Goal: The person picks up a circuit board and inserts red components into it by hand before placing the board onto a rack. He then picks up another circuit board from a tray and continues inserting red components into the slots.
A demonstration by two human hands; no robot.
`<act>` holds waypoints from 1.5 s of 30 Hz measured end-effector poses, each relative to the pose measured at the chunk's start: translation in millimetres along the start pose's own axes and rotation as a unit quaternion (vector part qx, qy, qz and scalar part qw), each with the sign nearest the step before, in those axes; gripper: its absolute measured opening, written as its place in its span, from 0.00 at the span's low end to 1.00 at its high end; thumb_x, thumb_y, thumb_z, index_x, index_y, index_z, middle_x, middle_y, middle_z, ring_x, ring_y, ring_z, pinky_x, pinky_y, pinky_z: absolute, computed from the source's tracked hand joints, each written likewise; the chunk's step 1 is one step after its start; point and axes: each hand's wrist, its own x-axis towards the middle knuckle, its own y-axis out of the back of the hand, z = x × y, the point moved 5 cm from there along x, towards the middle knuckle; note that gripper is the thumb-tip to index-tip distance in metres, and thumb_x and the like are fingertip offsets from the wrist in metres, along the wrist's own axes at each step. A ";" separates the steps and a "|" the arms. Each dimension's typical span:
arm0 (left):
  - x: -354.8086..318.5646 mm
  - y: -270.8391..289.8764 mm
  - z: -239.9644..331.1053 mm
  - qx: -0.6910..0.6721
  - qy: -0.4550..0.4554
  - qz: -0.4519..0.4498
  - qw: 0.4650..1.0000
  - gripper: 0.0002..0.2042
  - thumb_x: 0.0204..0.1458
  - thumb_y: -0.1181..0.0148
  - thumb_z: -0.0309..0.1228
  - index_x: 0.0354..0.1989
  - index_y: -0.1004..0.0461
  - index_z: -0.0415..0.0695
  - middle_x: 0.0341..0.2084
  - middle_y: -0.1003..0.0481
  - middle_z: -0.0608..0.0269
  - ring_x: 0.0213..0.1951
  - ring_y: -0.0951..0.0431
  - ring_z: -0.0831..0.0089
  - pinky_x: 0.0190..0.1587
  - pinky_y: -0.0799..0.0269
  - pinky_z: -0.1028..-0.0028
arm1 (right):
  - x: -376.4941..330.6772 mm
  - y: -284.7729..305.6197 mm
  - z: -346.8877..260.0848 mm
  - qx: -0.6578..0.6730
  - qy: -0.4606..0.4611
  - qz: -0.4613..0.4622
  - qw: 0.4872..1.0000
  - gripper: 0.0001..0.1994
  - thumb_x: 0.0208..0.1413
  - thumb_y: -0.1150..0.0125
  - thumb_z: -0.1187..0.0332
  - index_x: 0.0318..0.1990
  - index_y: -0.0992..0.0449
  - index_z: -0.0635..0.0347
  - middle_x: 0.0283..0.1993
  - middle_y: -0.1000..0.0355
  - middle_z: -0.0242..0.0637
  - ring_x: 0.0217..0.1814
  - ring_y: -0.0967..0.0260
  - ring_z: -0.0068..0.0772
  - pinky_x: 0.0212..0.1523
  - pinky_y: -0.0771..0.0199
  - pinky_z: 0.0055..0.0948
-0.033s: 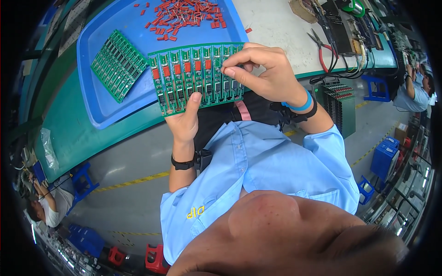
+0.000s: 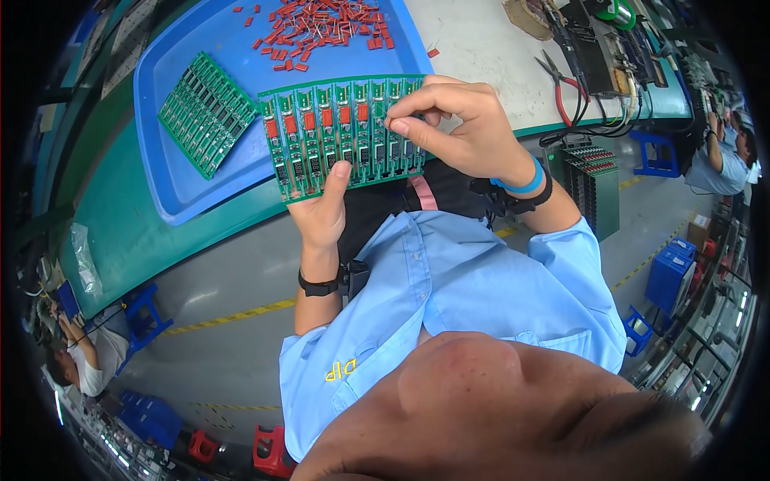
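Observation:
My left hand (image 2: 322,210) grips a green circuit board panel (image 2: 293,164) by its near edge, thumb on top, holding it tilted over the blue tray's front rim. The panel is divided into narrow strips. Several red box-shaped capacitors (image 2: 326,118) stand in the strips on its left and middle. At the panel's right part, my right hand (image 2: 461,124) is closed in a pinch, thumb and forefinger against the strips. Whatever those fingertips hold is hidden. A second green panel (image 2: 207,112) lies in the blue tray (image 2: 172,210), left of the held one.
Loose red capacitors (image 2: 325,32) with wire leads lie heaped at the tray's far side. Red-handled pliers (image 2: 561,92), cables and a green solder wire spool (image 2: 618,14) sit at the bench's right. A plastic bag (image 2: 85,260) rests at the left. Co-workers sit at both sides.

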 end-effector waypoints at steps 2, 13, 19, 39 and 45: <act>-0.2 1.9 -1.7 -0.001 -0.001 -0.001 1.000 0.23 0.54 0.41 0.16 0.59 0.35 0.37 0.51 0.27 0.58 0.49 0.27 0.76 0.53 0.31 0.73 | 0.3 -0.2 -0.3 -0.003 0.001 0.001 1.000 0.05 0.51 0.34 0.77 0.37 0.19 0.65 0.29 0.23 0.34 0.24 0.35 0.17 0.24 0.38 0.18; -0.1 1.7 -1.3 0.010 -0.005 -0.004 1.000 0.24 0.53 0.40 0.16 0.60 0.36 0.36 0.52 0.27 0.57 0.51 0.27 0.75 0.55 0.31 0.72 | 0.6 -2.4 5.8 0.005 -0.044 -0.010 0.999 0.06 0.52 0.34 0.76 0.37 0.19 0.65 0.29 0.23 0.34 0.23 0.37 0.17 0.23 0.39 0.18; 0.5 -1.6 0.1 0.024 -0.016 -0.011 1.000 0.24 0.53 0.40 0.16 0.60 0.35 0.36 0.51 0.27 0.57 0.50 0.26 0.75 0.54 0.31 0.72 | 8.3 -0.1 -1.7 -0.049 -0.034 -0.006 0.998 0.06 0.51 0.33 0.74 0.37 0.19 0.63 0.27 0.24 0.34 0.22 0.37 0.19 0.22 0.39 0.20; -34.8 46.1 21.9 -0.008 0.029 0.017 0.999 0.27 0.52 0.41 0.15 0.62 0.38 0.35 0.53 0.28 0.55 0.52 0.27 0.72 0.55 0.31 0.70 | 43.9 4.6 8.0 -0.283 0.112 -0.017 0.952 0.06 0.51 0.36 0.70 0.35 0.20 0.62 0.31 0.25 0.39 0.35 0.28 0.40 0.35 0.28 0.34; -54.1 59.7 24.1 -0.002 0.044 0.003 0.999 0.28 0.50 0.40 0.16 0.62 0.39 0.34 0.54 0.28 0.52 0.54 0.27 0.69 0.57 0.32 0.67 | 61.2 -38.2 14.7 -0.238 0.092 -0.171 0.952 0.07 0.51 0.36 0.69 0.36 0.20 0.60 0.34 0.24 0.40 0.41 0.28 0.45 0.41 0.27 0.39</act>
